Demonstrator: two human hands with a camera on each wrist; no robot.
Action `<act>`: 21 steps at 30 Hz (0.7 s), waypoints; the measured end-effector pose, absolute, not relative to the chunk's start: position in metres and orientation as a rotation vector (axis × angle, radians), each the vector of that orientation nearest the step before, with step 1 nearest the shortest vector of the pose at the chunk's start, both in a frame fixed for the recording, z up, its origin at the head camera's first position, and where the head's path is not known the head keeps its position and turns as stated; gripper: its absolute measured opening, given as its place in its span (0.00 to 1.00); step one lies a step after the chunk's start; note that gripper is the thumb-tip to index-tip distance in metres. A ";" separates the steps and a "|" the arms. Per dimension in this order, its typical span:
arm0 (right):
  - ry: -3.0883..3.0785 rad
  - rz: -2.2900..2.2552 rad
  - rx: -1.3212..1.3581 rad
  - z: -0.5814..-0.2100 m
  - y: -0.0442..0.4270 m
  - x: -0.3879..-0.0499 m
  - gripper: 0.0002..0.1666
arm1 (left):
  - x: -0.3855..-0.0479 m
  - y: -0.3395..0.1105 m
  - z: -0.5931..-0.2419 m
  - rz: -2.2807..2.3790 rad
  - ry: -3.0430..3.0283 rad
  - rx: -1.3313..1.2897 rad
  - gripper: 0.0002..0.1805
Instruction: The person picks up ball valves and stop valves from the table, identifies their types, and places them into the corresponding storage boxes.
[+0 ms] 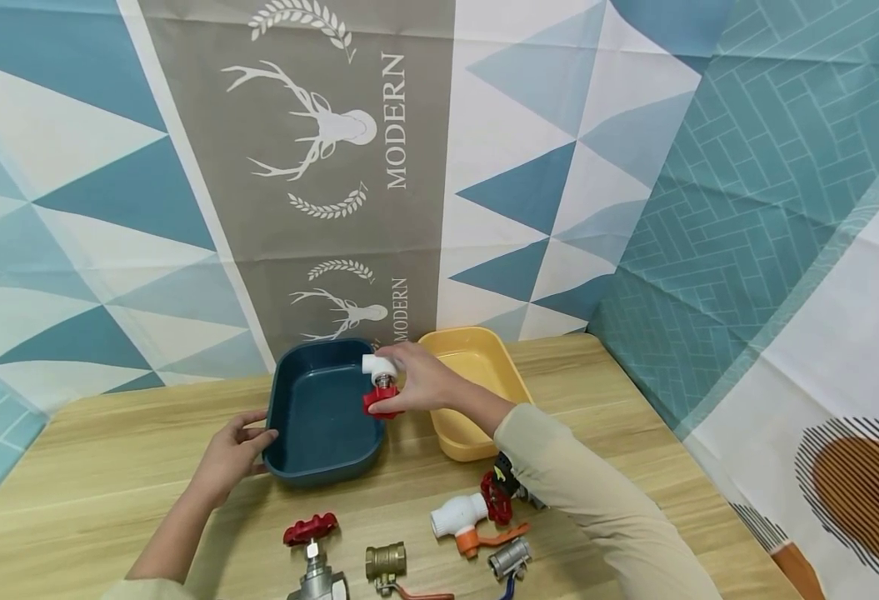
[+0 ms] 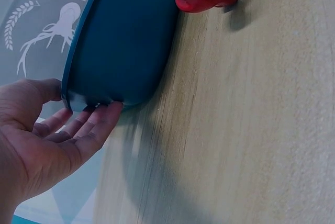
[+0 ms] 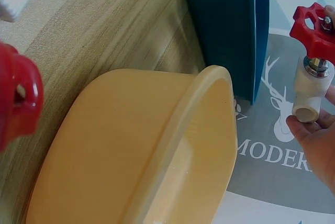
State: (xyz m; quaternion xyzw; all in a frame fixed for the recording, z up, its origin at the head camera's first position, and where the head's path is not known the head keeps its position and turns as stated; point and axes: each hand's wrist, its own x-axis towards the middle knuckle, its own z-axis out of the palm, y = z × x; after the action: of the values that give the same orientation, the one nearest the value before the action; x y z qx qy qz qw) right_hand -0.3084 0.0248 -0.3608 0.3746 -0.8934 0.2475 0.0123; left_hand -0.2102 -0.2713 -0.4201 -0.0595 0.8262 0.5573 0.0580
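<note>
At its left side, the dark blue plastic basin (image 1: 327,417) is gripped by my left hand (image 1: 231,457). The thumb lies at the rim and the fingers touch the outer wall (image 2: 123,41). Over the basin's right edge, my right hand (image 1: 427,382) holds a white plastic stop valve (image 1: 381,368) with a red handwheel (image 1: 382,402). In the right wrist view the valve (image 3: 309,85) is off the table, pinched between thumb and fingers, its handwheel uppermost in that picture.
A yellow basin (image 1: 476,375) stands right of the blue one. Nearer lie a red-wheeled metal valve (image 1: 315,567), a brass ball valve (image 1: 385,561), a white ball valve with orange lever (image 1: 460,515), and a steel valve with blue lever (image 1: 510,558). A red handwheel (image 1: 496,498) is partly behind the right sleeve.
</note>
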 end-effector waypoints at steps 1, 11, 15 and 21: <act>-2.787 0.770 1.167 -0.361 0.025 -0.308 0.48 | -0.210 -0.271 -0.420 1.689 2.504 -0.179 0.30; -2.806 0.753 1.153 -0.361 0.020 -0.309 0.49 | -0.212 -0.272 -0.422 1.689 2.507 -0.180 0.30; -2.809 0.771 1.151 -0.360 0.018 -0.309 0.49 | -0.212 -0.272 -0.422 1.685 2.513 -0.181 0.30; -2.819 0.795 1.130 -0.360 0.015 -0.309 0.49 | -0.211 -0.272 -0.422 1.690 2.513 -0.175 0.30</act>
State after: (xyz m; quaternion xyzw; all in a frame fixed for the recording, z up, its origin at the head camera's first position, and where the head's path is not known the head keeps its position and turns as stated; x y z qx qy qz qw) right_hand -0.3087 0.0147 -0.3601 0.3600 -0.8980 0.2531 0.0009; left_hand -0.2114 -0.2720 -0.4220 -0.0576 0.8272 0.5563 0.0541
